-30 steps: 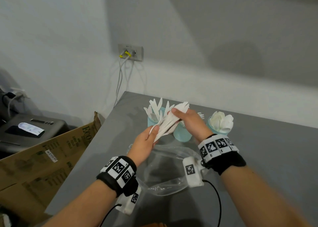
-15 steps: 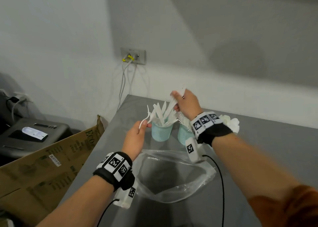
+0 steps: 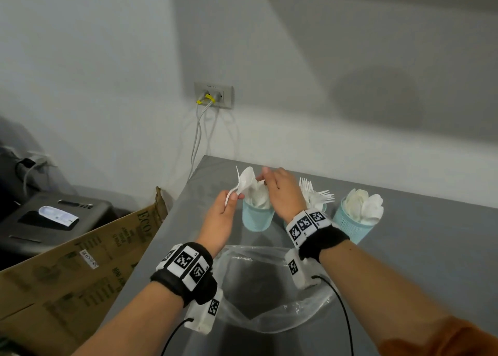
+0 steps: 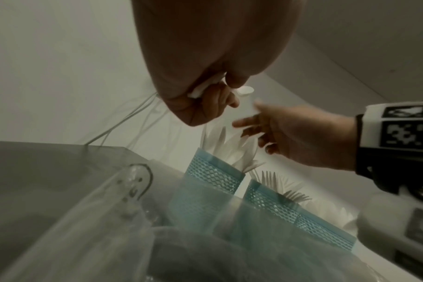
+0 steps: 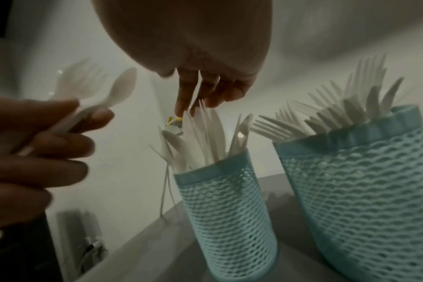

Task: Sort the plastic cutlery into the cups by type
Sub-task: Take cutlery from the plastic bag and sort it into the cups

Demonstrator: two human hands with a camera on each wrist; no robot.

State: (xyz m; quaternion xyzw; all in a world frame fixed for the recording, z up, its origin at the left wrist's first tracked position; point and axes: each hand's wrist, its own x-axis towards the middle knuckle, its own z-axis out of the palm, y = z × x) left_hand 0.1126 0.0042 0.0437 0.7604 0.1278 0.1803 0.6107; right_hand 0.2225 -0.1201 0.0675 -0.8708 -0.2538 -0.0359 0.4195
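L hand (image 3: 219, 218): a white spoon (image 3: 244, 181) and a fork (image 5: 81, 80) were held, fingers (image 5: 61, 141) clamped round the handles; held up just left of the knife cup (image 3: 256, 218).
R hand (image 3: 283, 194): was poised over the knife cup, fingers (image 5: 186, 91) straight and slightly apart, tips touching the knife tops; nothing was gripped.
Knife cup: teal mesh, far-left of the row, filled w/ knives (image 5: 205, 133), handles down.
Fork cup (image 5: 365, 190): middle of the row, packed w/ forks, tines up; partly hidden behind the R wrist in the head view.
Spoon cup (image 3: 350, 226): right end of the row, filled w/ spoons, bowls up.
Bag (image 3: 269, 288): clear plastic, lay flat on the near surface (image 3: 417, 261) betw. the wrists; no cutlery was seen in it.
Progress: judged nearly done; all 3 cups were loaded by type, no loose pcs were seen on the surface.
Left to do: the spoon was judged due for the right cup and the fork for the middle cup.
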